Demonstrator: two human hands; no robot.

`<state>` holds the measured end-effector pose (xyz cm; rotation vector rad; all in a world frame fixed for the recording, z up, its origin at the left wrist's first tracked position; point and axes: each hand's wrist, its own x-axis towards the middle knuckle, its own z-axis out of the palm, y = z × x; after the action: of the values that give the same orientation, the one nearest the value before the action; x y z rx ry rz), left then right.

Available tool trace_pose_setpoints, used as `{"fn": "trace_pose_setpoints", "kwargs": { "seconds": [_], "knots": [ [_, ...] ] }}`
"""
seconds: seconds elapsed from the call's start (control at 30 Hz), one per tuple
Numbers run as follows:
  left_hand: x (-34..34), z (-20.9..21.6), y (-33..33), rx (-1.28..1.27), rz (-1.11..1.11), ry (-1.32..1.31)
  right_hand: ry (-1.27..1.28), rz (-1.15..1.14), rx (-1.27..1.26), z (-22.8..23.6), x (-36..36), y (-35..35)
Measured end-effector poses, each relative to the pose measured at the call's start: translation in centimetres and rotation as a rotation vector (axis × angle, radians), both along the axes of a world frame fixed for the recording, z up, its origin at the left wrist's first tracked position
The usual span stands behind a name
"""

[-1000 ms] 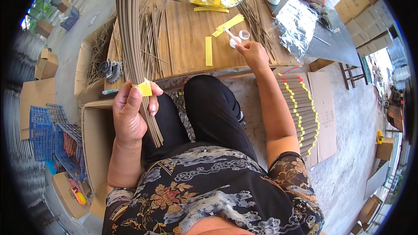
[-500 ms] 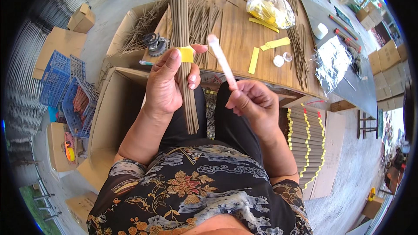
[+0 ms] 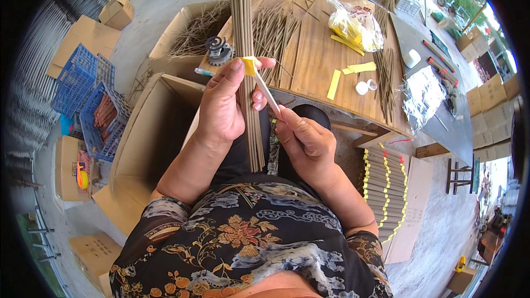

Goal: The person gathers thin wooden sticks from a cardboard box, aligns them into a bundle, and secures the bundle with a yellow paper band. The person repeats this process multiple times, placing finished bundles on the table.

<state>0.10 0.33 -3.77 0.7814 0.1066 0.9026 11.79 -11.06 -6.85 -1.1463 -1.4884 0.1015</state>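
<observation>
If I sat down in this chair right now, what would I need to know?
Left hand: grips a stick bundle upright, yellow strip under the thumb.
Right hand: holds a thin white stick, its tip at the strip.
Done: banded bundles lie stacked by the right knee.
Left: this strip looks unfixed; loose sticks and spare strips wait on the table.

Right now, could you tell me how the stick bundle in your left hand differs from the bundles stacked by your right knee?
The held bundle stands upright in the left hand; the stacked bundles lie flat side by side on cardboard. The held bundle carries one yellow paper band, which the right hand is working on with a white stick; each stacked bundle has bands near both ends. Both are thin grey-brown sticks bound with yellow bands.
</observation>
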Motion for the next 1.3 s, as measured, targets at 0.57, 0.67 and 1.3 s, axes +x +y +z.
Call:
{"fn": "trace_pose_setpoints", "kwargs": {
  "seconds": [0.57,0.67,1.3],
  "knots": [
    [-1.1,-0.3,-0.1,-0.055,-0.014,-0.007,-0.229,-0.044,0.051,0.8,-0.7,0.7],
    [-1.4,-0.2,0.0,-0.058,-0.016,-0.009,-0.282,-0.064,0.03,0.7,-0.6,0.4],
    [-1.7,-0.5,0.7,-0.006,-0.031,-0.038,-0.18,0.006,-0.027,1.1,-0.2,0.0]
  ]
}}
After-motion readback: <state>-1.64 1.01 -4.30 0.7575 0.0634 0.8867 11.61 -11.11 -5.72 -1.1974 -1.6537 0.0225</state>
